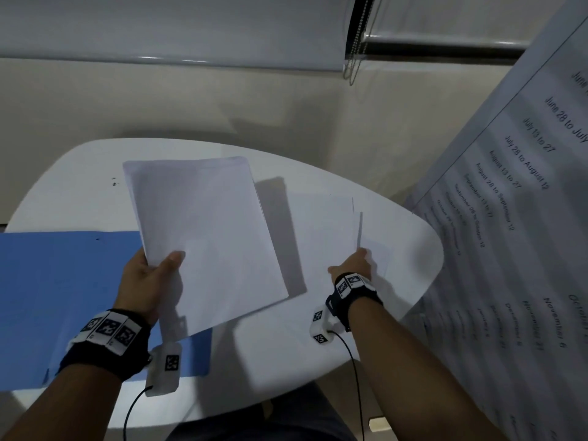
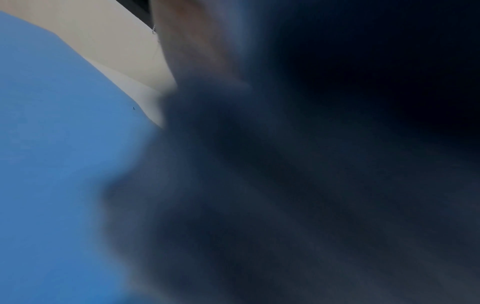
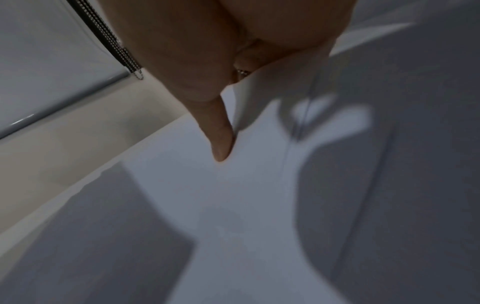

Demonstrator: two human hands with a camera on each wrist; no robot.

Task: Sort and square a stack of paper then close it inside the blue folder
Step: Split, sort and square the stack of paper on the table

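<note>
Paper stack (image 1: 206,237) pinched in left hand (image 1: 149,281), above blue folder (image 1: 63,297).

We read print only on the large sheet (image 1: 509,218) hanging at the right of the head view. Its column of date ranges runs, far to near: "June 28 to July", cut off by the edge, then "July 13 to 27", "July 28 to August 12", "August 13 to 27", "August 28 to September 12", "September 13 to 27" and one ending "to October 12". Nearer, we make out "November 6" and "November 21"; the rest blurs. The wrist bands (image 1: 108,329) bear black-and-white square codes, no letters. The wrist views show no text.
</note>
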